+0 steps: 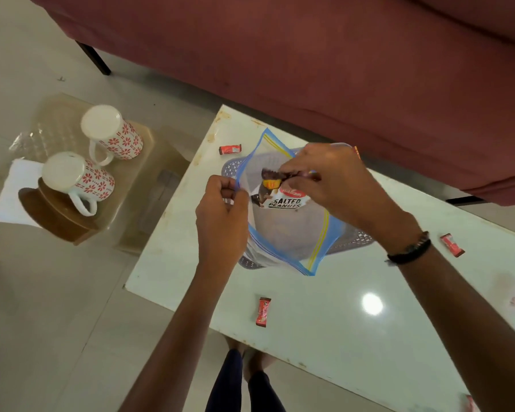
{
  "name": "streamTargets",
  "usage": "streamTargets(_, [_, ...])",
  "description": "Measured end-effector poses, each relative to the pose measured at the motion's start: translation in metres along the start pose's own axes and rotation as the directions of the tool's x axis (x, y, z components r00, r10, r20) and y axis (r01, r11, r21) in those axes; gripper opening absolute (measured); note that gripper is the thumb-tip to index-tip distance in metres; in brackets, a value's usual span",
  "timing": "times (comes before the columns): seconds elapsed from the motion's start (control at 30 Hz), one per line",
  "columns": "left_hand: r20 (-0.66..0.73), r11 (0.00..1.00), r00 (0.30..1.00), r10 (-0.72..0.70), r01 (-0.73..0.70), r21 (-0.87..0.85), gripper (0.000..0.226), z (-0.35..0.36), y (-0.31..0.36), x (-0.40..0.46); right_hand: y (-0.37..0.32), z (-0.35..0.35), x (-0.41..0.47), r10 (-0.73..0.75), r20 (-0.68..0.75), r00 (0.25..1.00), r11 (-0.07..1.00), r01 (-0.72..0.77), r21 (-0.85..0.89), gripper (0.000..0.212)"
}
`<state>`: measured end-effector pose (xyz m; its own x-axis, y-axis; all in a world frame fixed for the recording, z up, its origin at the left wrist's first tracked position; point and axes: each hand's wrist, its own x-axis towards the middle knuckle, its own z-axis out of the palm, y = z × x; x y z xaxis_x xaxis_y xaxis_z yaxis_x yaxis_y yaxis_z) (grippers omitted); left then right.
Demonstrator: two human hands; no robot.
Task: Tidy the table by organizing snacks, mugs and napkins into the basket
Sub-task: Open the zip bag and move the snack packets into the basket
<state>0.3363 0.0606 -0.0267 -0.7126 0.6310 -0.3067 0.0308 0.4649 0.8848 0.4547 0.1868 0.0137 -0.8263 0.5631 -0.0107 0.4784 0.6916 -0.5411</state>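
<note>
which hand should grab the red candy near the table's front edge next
Probably the right hand. The left hand pinches the zip bag rim, keeping it open, while the right only holds a snack at the mouth and is free once it drops it. The red candy lies between both forearms.

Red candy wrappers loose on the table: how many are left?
3. One near the far-left corner, one at the near edge, one right of the right forearm. More may be hidden under the zip bag or hands.
</note>
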Motion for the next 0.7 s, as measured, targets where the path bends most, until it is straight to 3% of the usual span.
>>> streamTargets(0.17, [0.000, 0.998, 0.999, 0.037, -0.037, 0.051, 0.010, 0.007, 0.006, -0.001, 0.000, -0.046, -0.021, 0.333, -0.179, 0.926, 0.879, -0.236, 0.414, 0.018])
streamTargets(0.3, [-0.002, 0.998, 1.000, 0.026, -0.026, 0.060, 0.010, 0.012, 0.011, -0.002, 0.010, -0.072, -0.040, 0.448, -0.295, 0.844, 0.770, -0.197, 0.607, 0.013])
streamTargets(0.4, [-0.003, 0.997, 0.999, 0.042, -0.042, 0.071, 0.010, 0.016, 0.014, -0.005, 0.025, -0.086, -0.061, 0.506, -0.448, 0.737, 0.776, -0.163, 0.609, 0.015])
streamTargets(0.5, [-0.008, 0.996, 0.999, 0.042, -0.041, 0.077, 0.010, 0.019, 0.013, -0.007, 0.058, -0.082, -0.081, 0.558, -0.544, 0.626, 0.797, -0.224, 0.561, 0.017])
streamTargets(0.7, [-0.021, 0.998, 0.999, 0.039, -0.038, 0.056, 0.011, 0.019, 0.010, -0.008, 0.133, 0.009, -0.092, 0.697, -0.407, 0.590, 0.717, -0.568, 0.404, 0.013])
